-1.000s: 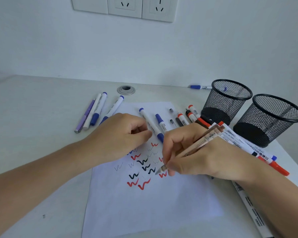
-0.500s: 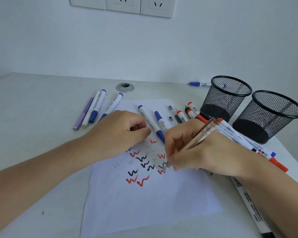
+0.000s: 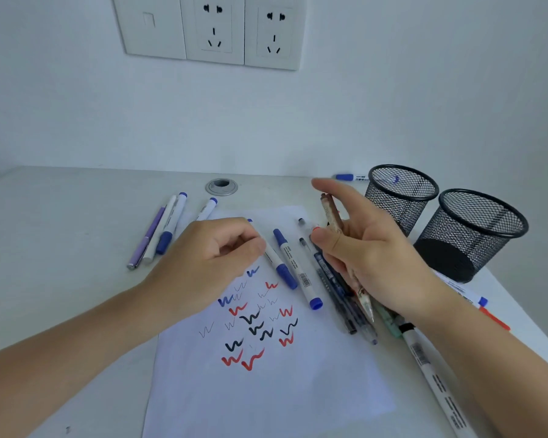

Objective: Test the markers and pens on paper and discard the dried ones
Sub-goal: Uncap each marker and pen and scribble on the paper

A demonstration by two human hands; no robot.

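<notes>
A white sheet of paper (image 3: 266,399) lies on the desk, marked with blue, red and black squiggles and a few faint thin ones. My right hand (image 3: 374,257) is raised above the paper's right edge. It holds a beige patterned pen (image 3: 332,216) against the palm, tip pointing down at me, with the forefinger stretched out. My left hand (image 3: 209,257) rests on the paper's upper left with its fingers curled; I see nothing in it. Two blue-capped white markers (image 3: 287,263) lie between my hands.
Two black mesh cups (image 3: 402,197) (image 3: 478,229) stand at the right. Several pens (image 3: 165,232) lie at the left, dark pens (image 3: 339,295) and a black-capped white marker (image 3: 431,368) at the right. One blue marker (image 3: 348,177) lies behind the cups, near a cable grommet (image 3: 221,186).
My right hand has lifted the beige pen off the paper and swung up and back toward the cups. My left hand has stayed on the paper.
</notes>
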